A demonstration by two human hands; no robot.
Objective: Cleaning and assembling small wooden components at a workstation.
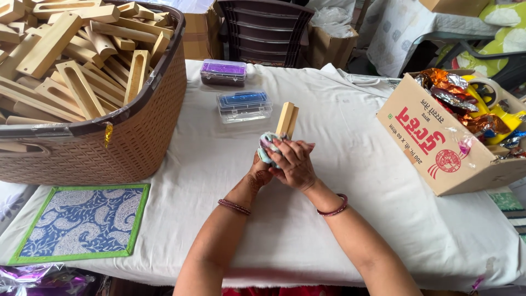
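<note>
Both hands grip the wooden piece (286,120): right hand (296,163) over cloth (267,143), left hand (259,174) apparently beneath.

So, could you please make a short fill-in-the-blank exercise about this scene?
1. Both hands hold a wooden block and a ____.
2. The woven basket is full of ____ pieces.
3. The cardboard box lies to the person's ____.
4. Two clear plastic cases rest on the ____ tablecloth.

Missing words: cloth; wooden; right; white
</note>
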